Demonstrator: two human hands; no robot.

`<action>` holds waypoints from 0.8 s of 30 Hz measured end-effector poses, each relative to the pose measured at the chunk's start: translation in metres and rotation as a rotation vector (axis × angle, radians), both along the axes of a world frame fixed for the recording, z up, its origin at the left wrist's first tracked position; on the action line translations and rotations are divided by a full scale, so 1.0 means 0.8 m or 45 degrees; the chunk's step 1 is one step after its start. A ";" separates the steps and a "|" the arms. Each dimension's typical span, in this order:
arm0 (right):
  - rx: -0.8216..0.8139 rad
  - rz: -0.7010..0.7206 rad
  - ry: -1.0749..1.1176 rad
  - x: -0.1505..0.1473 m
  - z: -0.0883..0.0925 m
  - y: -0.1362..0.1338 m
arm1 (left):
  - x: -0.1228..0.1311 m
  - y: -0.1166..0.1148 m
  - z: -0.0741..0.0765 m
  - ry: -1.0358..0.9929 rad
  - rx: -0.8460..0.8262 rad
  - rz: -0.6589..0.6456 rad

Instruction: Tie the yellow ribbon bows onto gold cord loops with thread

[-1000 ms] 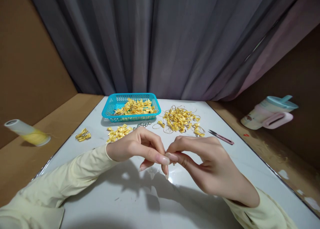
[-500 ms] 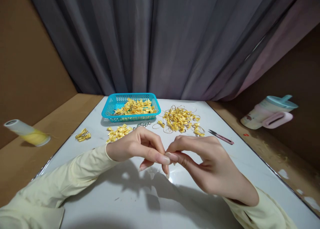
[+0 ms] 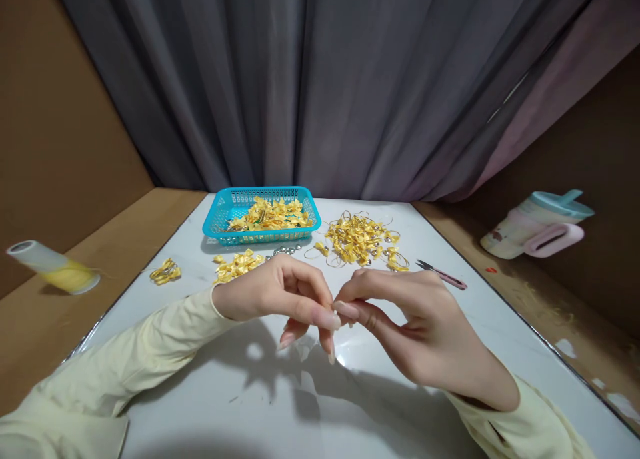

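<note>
My left hand (image 3: 273,295) and my right hand (image 3: 415,325) meet fingertip to fingertip above the middle of the white table (image 3: 250,405). Both pinch a tiny pale item between thumb and forefinger; it is too small to name. Behind them lies a small heap of yellow ribbon bows (image 3: 237,264), a row of small silver beads (image 3: 284,250) and a bigger heap of yellow bows with thin loops (image 3: 361,240). A turquoise basket (image 3: 220,220) at the back holds more yellow bows.
Pink thread snips (image 3: 443,275) lie right of the heaps. A single yellow bow cluster (image 3: 165,271) sits at the table's left edge. A spool of yellow thread (image 3: 53,267) lies on the left wooden ledge, a pink lidded cup (image 3: 537,225) on the right ledge. Grey curtain behind.
Both hands have risen slightly and the right fingertips have shifted a little left against the left ones. Nothing else on the table has moved.
</note>
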State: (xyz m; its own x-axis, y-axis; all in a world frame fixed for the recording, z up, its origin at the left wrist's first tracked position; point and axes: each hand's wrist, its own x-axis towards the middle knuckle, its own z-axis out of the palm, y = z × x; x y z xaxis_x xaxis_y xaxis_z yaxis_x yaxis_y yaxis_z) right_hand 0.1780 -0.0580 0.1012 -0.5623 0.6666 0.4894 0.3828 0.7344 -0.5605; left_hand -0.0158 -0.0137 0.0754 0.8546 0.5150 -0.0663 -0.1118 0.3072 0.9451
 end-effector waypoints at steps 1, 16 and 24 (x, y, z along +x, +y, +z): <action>0.001 -0.004 -0.001 0.000 0.000 0.000 | 0.000 0.000 0.000 0.001 -0.007 0.000; -0.003 -0.001 -0.008 0.002 -0.002 0.002 | -0.006 0.009 -0.010 -0.159 0.042 -0.080; 0.010 -0.017 -0.024 0.001 -0.001 0.002 | -0.003 0.006 -0.007 -0.113 0.032 -0.019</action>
